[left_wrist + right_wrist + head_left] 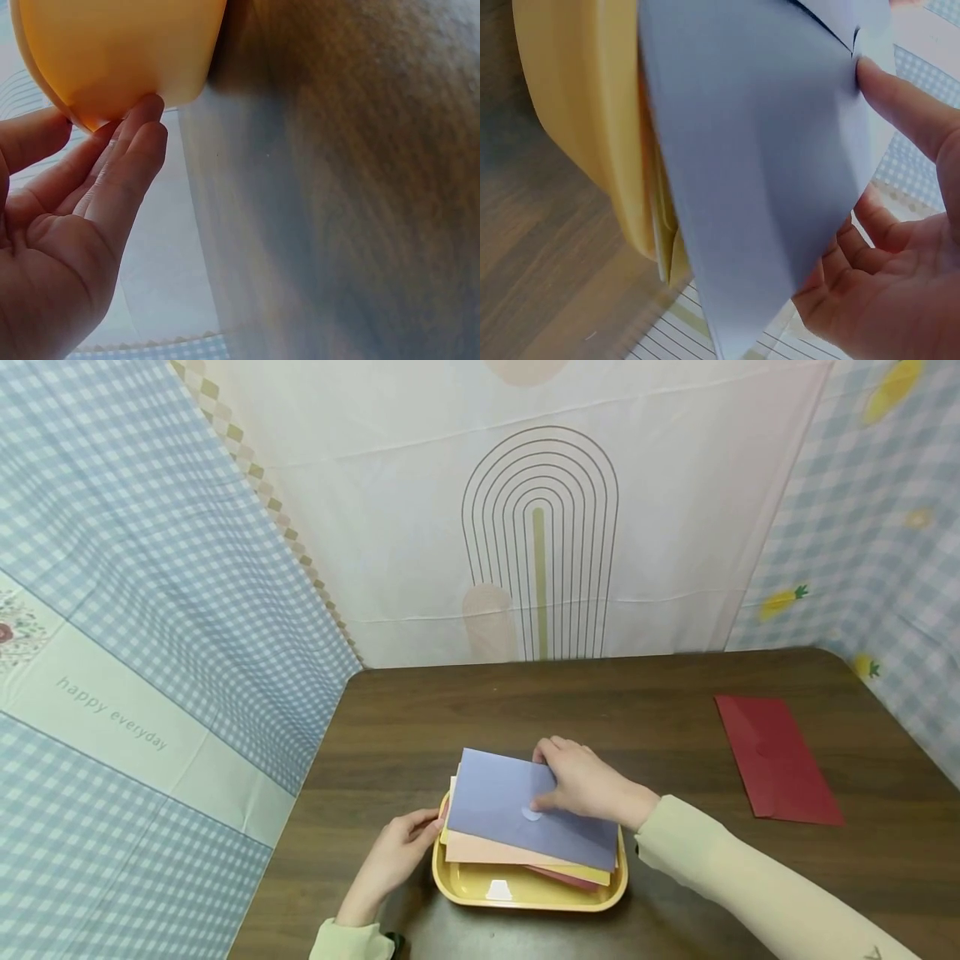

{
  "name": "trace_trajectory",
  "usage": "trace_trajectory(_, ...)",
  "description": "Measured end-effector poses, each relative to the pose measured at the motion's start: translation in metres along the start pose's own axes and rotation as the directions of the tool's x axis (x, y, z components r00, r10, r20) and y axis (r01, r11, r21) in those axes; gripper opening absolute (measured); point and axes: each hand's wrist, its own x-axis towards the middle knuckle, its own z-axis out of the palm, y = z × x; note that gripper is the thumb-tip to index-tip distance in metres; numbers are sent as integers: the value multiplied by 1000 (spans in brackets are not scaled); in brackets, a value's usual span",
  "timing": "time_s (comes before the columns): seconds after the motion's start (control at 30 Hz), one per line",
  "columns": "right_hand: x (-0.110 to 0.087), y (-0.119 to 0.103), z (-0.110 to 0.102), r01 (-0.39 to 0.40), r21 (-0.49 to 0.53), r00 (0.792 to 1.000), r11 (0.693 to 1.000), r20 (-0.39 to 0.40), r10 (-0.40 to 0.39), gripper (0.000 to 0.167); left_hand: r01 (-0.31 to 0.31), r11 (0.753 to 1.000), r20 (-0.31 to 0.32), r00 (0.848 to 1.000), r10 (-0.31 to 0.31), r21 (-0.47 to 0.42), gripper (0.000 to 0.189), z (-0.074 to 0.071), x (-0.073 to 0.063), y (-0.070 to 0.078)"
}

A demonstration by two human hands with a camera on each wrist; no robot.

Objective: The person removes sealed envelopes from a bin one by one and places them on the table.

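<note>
A yellow tray (pixel 457 887) stands near the front of the table with a stack of envelopes in it. On top lies a blue-violet envelope (pixel 487 802) with a round pale seal. My right hand (pixel 588 781) grips this envelope, its thumb by the seal and its fingers at the far edge. Below it show a peach envelope (pixel 480 850), a yellow envelope (pixel 596 875) and a dark pink one (pixel 566 878). My left hand (pixel 393 856) holds the tray's left end. In the left wrist view, the thumb is at the rim and fingers (pixel 146 142) are against the outer wall.
A red envelope (pixel 780 760) lies alone on the right side of the dark wooden table (pixel 420 710). Patterned cloths (pixel 390 510) hang behind the table and along both sides.
</note>
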Motion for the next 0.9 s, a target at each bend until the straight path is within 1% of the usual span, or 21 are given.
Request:
trace_trajectory(0.1,1,-1,-3,-19,17,1000,1000,5,19,51,10,1000,-1,1000,-10,-3,39,0,0,0)
trace_trajectory(0.23,2,-1,-9,-72,74,997,995,31,70,52,15,1000,1,1000,-14,-4,39,0,0,0)
trace_trajectory(0.3,3,0,-11,-86,97,996,992,41,82,51,18,1000,2,1000,-18,-4,39,0,1,0)
trace_trajectory(0.4,4,1,-14,-76,124,996,989,46,70,51,19,1000,-1,1000,-19,-4,38,0,1,-1)
trace_trajectory(0.53,5,3,-16,-59,140,998,988,46,53,50,16,1000,-7,1000,-16,-27,36,0,-1,2)
trace_trajectory(0.7,4,4,-18,-65,160,997,985,55,56,51,14,998,-12,1000,-15,-60,35,0,-2,5)
trace_trajectory(0.77,3,5,-20,-64,164,997,984,52,56,51,16,998,-13,1000,-16,-62,35,0,-2,4)
trace_trajectory(0.9,3,7,-23,-56,163,998,985,36,50,52,19,999,-10,1000,-19,-40,36,0,-1,2)
